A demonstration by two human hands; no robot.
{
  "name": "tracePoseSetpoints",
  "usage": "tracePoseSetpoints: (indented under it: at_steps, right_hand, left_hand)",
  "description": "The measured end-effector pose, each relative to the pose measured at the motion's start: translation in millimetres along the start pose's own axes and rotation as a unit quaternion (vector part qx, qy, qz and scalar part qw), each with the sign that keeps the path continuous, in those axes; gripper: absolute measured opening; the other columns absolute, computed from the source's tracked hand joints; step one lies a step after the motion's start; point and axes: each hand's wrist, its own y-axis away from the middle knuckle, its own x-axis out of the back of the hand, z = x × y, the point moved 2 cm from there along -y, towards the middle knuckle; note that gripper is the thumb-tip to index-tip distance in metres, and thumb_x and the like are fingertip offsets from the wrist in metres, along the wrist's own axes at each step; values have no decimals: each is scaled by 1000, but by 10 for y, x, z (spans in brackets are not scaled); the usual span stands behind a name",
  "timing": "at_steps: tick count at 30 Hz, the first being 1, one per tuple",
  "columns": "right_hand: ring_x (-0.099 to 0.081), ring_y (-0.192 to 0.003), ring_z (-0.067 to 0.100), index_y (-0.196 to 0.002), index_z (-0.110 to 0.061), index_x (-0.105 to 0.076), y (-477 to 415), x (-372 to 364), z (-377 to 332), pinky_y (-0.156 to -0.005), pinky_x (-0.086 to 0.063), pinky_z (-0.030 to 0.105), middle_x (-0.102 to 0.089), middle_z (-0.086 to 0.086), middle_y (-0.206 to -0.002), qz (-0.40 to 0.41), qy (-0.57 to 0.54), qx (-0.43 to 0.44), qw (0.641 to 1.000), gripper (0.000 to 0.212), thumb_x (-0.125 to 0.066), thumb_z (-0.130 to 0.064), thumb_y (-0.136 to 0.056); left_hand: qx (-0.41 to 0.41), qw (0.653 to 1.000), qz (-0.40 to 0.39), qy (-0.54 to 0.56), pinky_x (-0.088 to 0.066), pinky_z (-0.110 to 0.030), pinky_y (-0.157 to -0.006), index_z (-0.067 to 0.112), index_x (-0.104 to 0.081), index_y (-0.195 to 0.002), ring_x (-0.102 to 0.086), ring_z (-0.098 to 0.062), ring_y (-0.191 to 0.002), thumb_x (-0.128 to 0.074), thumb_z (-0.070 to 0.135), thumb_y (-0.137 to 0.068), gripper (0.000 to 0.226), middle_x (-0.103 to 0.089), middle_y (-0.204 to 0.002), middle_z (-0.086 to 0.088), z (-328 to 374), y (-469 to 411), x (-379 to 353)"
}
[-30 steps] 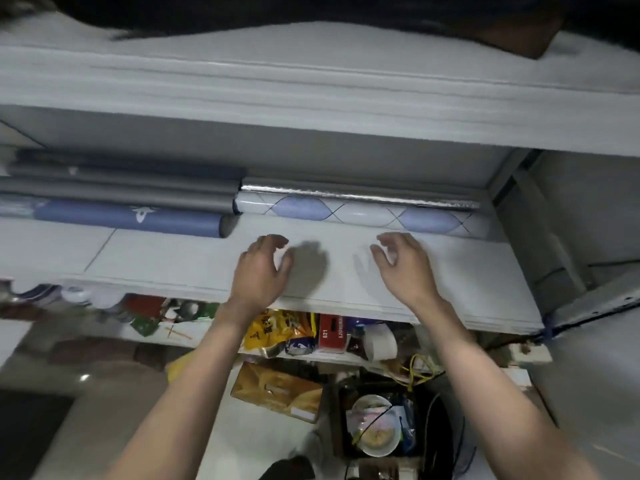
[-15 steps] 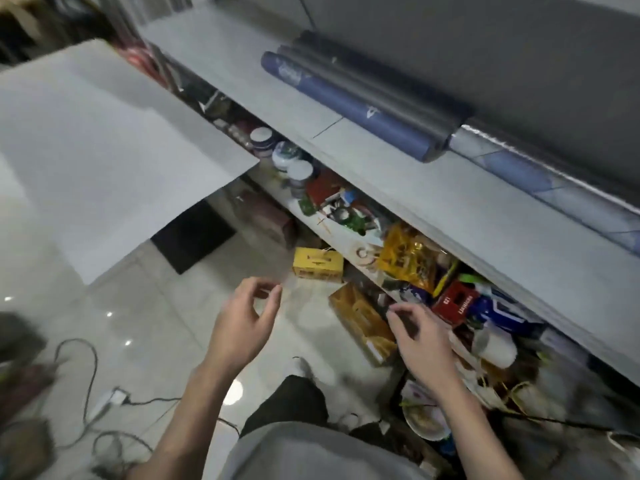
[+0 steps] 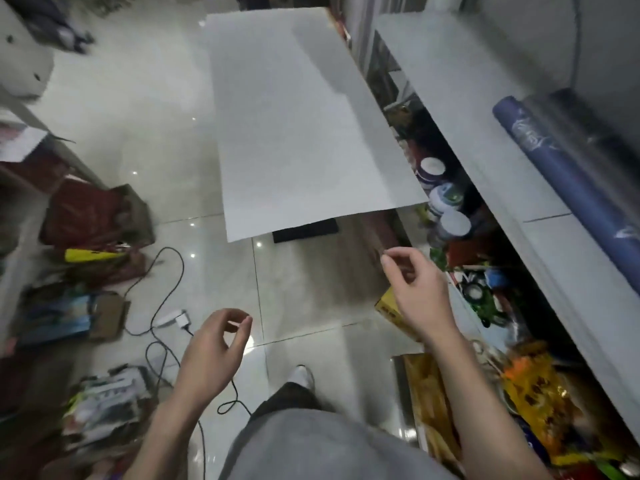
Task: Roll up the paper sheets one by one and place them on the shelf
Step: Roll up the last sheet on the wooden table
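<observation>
Your left hand (image 3: 214,344) and right hand (image 3: 415,285) hang loosely curled and empty, aimed at the flat paper sheet (image 3: 304,126) awaiting rolling beside the shelf (image 3: 467,109).

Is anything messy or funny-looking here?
Yes. A black cable lies in loose loops across the floor beside the person's shoe, easy to trip on. The white paper sheet is unrolled, its near corner jutting over the jars.

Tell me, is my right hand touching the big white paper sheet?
Apart. The head view shows the right hand short of the white paper sheet, with a plain gap between its fingertips and the sheet's near edge.
</observation>
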Motion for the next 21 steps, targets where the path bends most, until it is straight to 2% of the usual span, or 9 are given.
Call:
tracePoseSetpoints:
  at_steps: [4,8,14,19,21]
  right_hand:
    - [-61,-95,-5,-106,-31,-67,-419,-206,33,-79,-49,16,-66,-16,-103,-20,10,-14,1000,17,-61,-42,-95]
    - [-62,-95,-3,-103,-34,-67,-590,-186,332,-81,-53,25,-66,-17,-101,-31,12,-70,997,10,-62,-39,-96]
    - [-63,-91,-4,-98,-37,-67,-1074,-7,850,-83,-57,35,-68,-16,-98,-44,27,-131,990,4,-65,-38,-94]
    - [-62,-93,-3,-95,-41,-65,-1849,-19,927,-81,-53,25,-68,-16,-98,-84,23,-113,990,2,-65,-40,-94]
    - [-62,-92,-1,-98,-36,-66,-2228,-136,857,-81,-53,24,-68,-15,-99,-107,14,-99,989,4,-65,-38,-94]
  left_hand:
    - [22,1000,-4,15,-52,-32,-71,42,-59,-94,-60,9,-94,-54,50,-96,10,-61,-103,33,-17,-454,-10]
    - [16,999,-20,32,-46,-23,-69,42,-60,-96,-59,10,-96,-54,48,-97,8,-62,-102,31,233,-990,-174]
    - [-7,998,-16,56,-47,-22,-72,36,-61,-100,-59,8,-99,-53,47,-98,14,-64,-104,26,877,-1980,-516]
    - [5,998,-1,64,-45,-21,-71,39,-60,-102,-58,8,-102,-50,51,-98,16,-62,-108,29,1314,-2581,-688]
    - [19,998,8,58,-45,-22,-71,39,-60,-102,-58,8,-101,-49,52,-98,17,-61,-108,29,1338,-2708,-746]
